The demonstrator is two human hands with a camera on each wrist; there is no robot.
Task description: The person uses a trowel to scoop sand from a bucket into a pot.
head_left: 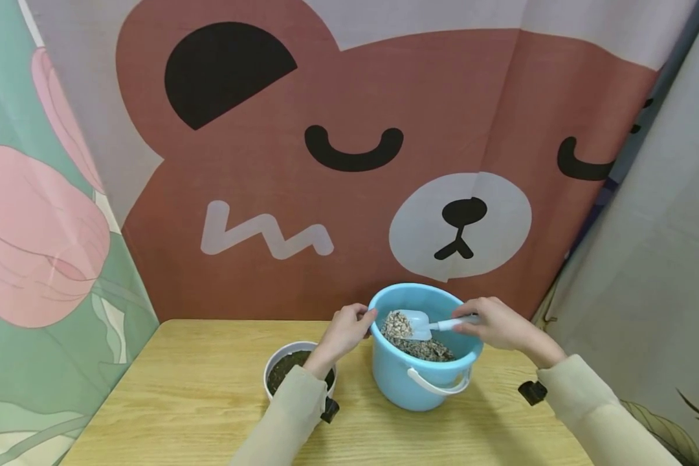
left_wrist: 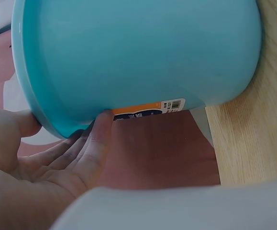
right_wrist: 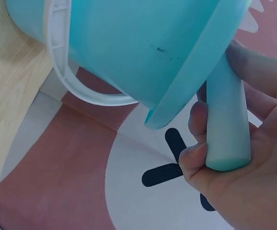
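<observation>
Two hands: both are at a light blue plastic bucket [head_left: 419, 382] standing on a pale wooden table [head_left: 180, 401].
Left hand: the left hand [head_left: 343, 333] grips the bucket's left rim, thumb over the top edge and fingers [left_wrist: 97, 139] laid against the outer wall just under the rim, as the left wrist view shows.
Right hand: the right hand [head_left: 495, 322] is closed around the pale handle [right_wrist: 227, 120] of a small scoop [head_left: 416, 323]; in the right wrist view the fingers curl round the handle, which lies just beside the bucket's rim.
Scoop: its white blade sits inside the bucket, above the fill, loaded with a heap of grey-brown gritty mix [head_left: 397, 323].
Bucket contents: more of the same coarse, speckled mix [head_left: 428, 351] lies in the bottom.
Bucket details: a white bail handle [head_left: 439, 387] hangs down on the near side; a small orange and blue label [left_wrist: 148, 110] sticks to the outer wall near the left fingers.
Bucket position: toward the back right of the table, close to the backdrop.
White pot: a round white pot [head_left: 276, 369] of dark soil [head_left: 291, 366] stands just left of the bucket, partly hidden by the left forearm.
Sleeves: both arms wear pale beige sleeves [head_left: 594, 408].
Backdrop: a cloth printed with a big brown cartoon bear [head_left: 349, 168] hangs behind the table, with a pink flower panel [head_left: 41, 239] at the left.
</observation>
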